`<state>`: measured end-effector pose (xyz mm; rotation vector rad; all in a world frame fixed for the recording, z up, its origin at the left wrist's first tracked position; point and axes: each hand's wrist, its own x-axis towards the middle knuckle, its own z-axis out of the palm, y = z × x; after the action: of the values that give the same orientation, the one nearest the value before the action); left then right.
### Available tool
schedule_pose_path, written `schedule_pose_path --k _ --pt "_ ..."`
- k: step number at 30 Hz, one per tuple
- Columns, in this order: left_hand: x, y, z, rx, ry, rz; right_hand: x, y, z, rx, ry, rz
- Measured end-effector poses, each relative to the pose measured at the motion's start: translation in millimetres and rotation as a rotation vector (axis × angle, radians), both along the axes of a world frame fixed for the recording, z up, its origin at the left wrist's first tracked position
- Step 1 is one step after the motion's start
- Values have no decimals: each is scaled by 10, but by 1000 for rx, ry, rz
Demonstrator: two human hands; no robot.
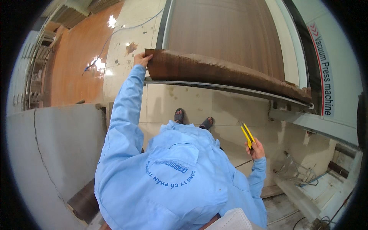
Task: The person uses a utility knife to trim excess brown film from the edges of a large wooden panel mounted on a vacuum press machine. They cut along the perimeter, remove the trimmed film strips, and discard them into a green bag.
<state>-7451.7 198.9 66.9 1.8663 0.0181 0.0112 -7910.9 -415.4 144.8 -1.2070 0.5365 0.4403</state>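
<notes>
A brown wood-grain sheet (226,73) hangs folded over the near edge of a metal-framed bed. At its left corner my left hand (142,59) is closed, with the sheet's edge pinched between thumb and fingers. Lower right, well apart from the sheet, my right hand (257,148) is wrapped round a yellow box cutter (247,135) with its tip pointing up and away from me. Brown wood-grain material (226,27) also covers the bed's top behind the fold.
A metal rail (214,85) runs along the bed's near side. To the right stands a pale machine panel (343,50). An orange-brown board (78,61) and a blue hose (115,32) lie at the left. Lower right is a wire frame (293,170); a brown roll (84,203) sits lower left.
</notes>
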Motion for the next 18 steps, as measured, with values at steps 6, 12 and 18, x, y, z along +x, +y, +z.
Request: schedule_pose_path --k 6,12,18 --pt "27 -243 507 -68 108 122 786 597 87 -15 -184 -180" --pt "-317 -13 712 221 -26 96 659 1742 239 430 -340 -680" --pt "6 154 632 -264 -84 -94 814 2407 630 291 -286 -472"
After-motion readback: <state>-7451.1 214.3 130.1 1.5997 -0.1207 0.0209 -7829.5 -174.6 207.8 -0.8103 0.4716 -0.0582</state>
